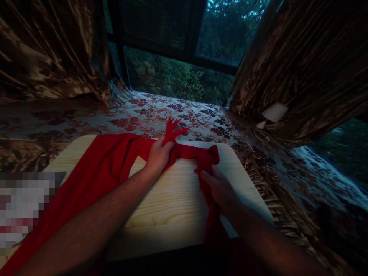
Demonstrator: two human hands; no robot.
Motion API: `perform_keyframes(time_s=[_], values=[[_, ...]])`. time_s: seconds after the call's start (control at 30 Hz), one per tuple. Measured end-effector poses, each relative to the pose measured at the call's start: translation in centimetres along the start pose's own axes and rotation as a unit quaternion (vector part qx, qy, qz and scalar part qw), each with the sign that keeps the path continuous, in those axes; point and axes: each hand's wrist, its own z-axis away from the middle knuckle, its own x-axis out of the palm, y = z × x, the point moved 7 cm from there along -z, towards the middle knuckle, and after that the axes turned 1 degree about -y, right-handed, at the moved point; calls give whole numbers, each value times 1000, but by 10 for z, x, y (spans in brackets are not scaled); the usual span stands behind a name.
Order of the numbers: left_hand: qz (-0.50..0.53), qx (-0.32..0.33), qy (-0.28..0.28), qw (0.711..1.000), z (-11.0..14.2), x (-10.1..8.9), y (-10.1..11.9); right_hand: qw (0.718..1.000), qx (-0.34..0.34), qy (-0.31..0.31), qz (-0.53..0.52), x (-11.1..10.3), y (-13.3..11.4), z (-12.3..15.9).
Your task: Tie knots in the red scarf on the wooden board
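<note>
Red cloth point(106, 165) lies across the tabletop point(166, 207), the left hand point(160, 154) closed on it below its fringe point(173, 132), the right hand point(217, 184) curled round its near strip point(213, 220); steady, even tension would best prevent twisting.

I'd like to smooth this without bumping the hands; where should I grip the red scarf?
Probably pinch the far edge of the red scarf's broad left part, coming from the far side: it lies spread there, while the left hand and right hand hold narrower lengths.
</note>
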Motion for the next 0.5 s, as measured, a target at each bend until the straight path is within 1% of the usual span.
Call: perform_keyframes(time_s=[0.03,0.07,0.17,0.23,0.3,0.37,0.43,0.47,0.5], values=[[-13,7,1,1000,0,-1,5,999,31,-29,3,20,15,1],[-32,12,-9,999,1,0,9,997,60,-40,0,39,30,2],[-106,26,-81,991,10,10,22,990,125,-56,-36,86,68,-7],[-166,62,-125,976,19,19,32,992,106,-46,-41,105,77,-18],[-235,120,-164,951,29,28,44,996,63,-56,-37,116,75,-25],[-307,164,-218,912,39,39,49,996,5,-89,-9,120,65,-23],[-371,167,-305,861,48,49,41,989,-45,-133,43,114,51,-10],[-397,154,-353,833,53,53,33,984,-57,-157,69,108,44,-2],[-417,140,-398,805,58,55,23,976,-53,-192,91,101,38,6]])
